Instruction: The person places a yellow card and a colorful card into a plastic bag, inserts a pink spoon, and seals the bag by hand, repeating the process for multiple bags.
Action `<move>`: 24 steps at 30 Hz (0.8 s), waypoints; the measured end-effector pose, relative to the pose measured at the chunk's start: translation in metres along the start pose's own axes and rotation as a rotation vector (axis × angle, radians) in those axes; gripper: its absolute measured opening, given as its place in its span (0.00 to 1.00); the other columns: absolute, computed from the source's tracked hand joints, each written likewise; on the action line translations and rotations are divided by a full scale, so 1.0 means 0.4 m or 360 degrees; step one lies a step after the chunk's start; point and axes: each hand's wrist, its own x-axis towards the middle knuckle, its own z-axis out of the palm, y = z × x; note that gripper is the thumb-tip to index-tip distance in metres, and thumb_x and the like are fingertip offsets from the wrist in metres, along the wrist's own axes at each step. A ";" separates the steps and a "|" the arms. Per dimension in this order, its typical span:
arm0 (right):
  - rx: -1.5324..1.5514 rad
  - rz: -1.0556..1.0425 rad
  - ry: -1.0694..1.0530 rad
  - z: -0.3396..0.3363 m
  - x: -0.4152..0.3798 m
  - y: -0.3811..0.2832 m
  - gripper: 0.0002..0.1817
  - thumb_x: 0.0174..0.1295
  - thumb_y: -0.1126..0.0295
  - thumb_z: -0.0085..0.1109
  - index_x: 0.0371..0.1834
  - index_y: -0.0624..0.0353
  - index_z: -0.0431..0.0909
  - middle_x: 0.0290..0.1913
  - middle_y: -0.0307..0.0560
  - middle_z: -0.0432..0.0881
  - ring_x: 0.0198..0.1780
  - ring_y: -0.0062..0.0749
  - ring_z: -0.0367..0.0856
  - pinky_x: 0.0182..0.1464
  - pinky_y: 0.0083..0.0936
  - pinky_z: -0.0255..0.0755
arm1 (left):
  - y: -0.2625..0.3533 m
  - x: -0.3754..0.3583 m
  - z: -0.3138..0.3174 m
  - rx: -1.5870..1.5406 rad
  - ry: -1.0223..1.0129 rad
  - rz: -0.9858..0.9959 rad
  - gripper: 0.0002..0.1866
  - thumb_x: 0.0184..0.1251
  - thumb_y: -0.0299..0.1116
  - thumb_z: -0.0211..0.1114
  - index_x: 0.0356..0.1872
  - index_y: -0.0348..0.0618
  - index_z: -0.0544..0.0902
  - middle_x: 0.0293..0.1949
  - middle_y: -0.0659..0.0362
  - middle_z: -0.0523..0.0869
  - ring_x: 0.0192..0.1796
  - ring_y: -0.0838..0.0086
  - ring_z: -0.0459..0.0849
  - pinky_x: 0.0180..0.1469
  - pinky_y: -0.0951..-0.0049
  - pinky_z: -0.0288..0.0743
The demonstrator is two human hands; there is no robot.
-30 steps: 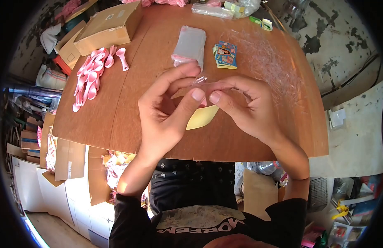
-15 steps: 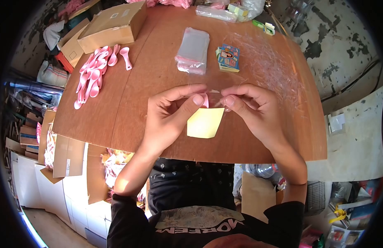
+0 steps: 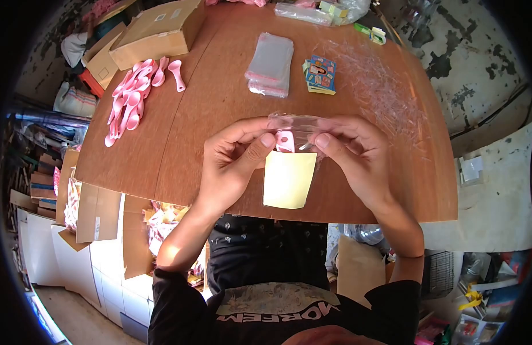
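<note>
Between my two hands hangs a clear plastic bag (image 3: 300, 122), its top edge stretched sideways. My left hand (image 3: 236, 155) pinches its left side and my right hand (image 3: 355, 155) its right side. Inside the bag the end of a pink spoon handle (image 3: 285, 142), with a hole in it, shows above a pale yellow card (image 3: 289, 181). The card hides the rest of that spoon. Beyond my hands lie a stack of clear plastic bags (image 3: 270, 63) and a small pile of printed cards (image 3: 321, 75).
Several pink spoons (image 3: 132, 98) lie heaped on the left of the wooden table (image 3: 214, 75), near a cardboard box (image 3: 159, 34). Crumpled clear plastic strips (image 3: 386, 95) spread over the right side. A green and white item (image 3: 376, 35) is at the far edge.
The bag's top has come up into view, stretched between my fingers. The yellow card hangs lower and more of the pink handle shows. The table view has shifted slightly.
</note>
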 end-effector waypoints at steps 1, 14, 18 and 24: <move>0.0001 -0.0014 -0.0035 -0.005 0.000 0.004 0.08 0.64 0.79 0.57 0.45 0.69 0.79 0.42 0.47 0.83 0.43 0.23 0.82 0.46 0.20 0.78 | 0.007 -0.002 0.002 -0.0039 0.0008 -0.0060 0.11 0.69 0.23 0.58 0.50 0.32 0.80 0.46 0.54 0.85 0.47 0.75 0.83 0.49 0.75 0.80; -0.0030 -0.0111 -0.0214 -0.025 0.008 0.024 0.09 0.63 0.84 0.53 0.41 0.68 0.82 0.41 0.47 0.84 0.42 0.22 0.81 0.44 0.17 0.76 | 0.000 -0.004 -0.028 -0.0050 -0.0086 -0.0019 0.10 0.71 0.19 0.50 0.43 0.31 0.81 0.43 0.52 0.85 0.44 0.72 0.85 0.46 0.73 0.82; -0.0078 -0.0160 -0.0261 -0.024 0.009 0.027 0.09 0.62 0.85 0.52 0.41 0.69 0.82 0.40 0.47 0.83 0.42 0.22 0.80 0.43 0.16 0.74 | -0.003 -0.006 -0.030 -0.0016 -0.0103 0.0037 0.11 0.71 0.18 0.48 0.43 0.30 0.80 0.44 0.51 0.84 0.45 0.72 0.84 0.47 0.73 0.82; -0.0127 -0.0301 -0.0325 -0.027 0.011 0.030 0.09 0.62 0.85 0.53 0.43 0.70 0.80 0.42 0.48 0.82 0.42 0.23 0.81 0.43 0.16 0.74 | 0.000 -0.002 -0.037 -0.0143 -0.0141 -0.0051 0.08 0.70 0.18 0.52 0.44 0.29 0.79 0.44 0.51 0.84 0.46 0.73 0.84 0.49 0.73 0.79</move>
